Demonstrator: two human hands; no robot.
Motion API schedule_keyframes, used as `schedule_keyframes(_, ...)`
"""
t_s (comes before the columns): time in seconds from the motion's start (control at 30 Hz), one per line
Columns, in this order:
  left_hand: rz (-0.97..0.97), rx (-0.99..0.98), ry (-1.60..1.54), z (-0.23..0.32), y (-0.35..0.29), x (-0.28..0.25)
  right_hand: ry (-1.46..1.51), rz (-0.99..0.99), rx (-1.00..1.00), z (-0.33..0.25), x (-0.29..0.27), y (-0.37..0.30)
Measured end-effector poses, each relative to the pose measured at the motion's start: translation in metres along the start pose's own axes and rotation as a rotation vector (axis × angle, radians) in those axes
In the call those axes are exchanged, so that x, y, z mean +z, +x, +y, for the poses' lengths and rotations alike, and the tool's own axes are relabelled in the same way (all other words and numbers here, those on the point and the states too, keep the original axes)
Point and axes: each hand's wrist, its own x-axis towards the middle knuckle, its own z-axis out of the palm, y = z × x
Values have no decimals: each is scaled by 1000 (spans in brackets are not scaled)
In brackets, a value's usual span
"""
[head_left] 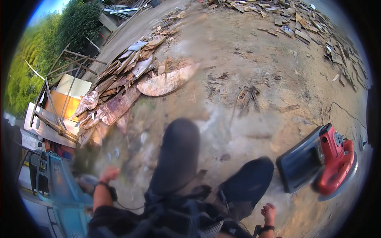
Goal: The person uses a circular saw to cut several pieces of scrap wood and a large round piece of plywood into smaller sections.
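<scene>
My left hand (109, 174), with a dark band on its wrist, hangs at my left side near a teal metal frame (65, 186). It is blurred and its fingers cannot be made out. At the lower right, my right hand (269, 213) hangs beside my leg, fingers curled, with nothing visible in it. A black band is on that wrist too. To the right of my knees, apart from both hands, a red power tool with a loop handle (335, 166) stands against a dark rectangular panel (299, 162). Its exact kind is unclear.
Left of centre lies a heap of broken boards (115, 87) with a rounded plywood piece (168, 81). More wood scraps (305, 27) cover the far right. A thin cable (347, 109) runs on the dirt near the tool. A wooden frame (59, 103) stands at far left.
</scene>
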Motion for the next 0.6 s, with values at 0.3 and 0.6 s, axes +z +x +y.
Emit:
schedule_keyframes(0.3, 44, 69, -342, 157, 154, -17, -114, -122, 230, 134, -67, 26)
schedule_keyframes(0.6, 169, -132, -727, 204, 307, 2, -335, 139, 214, 0, 70, -28)
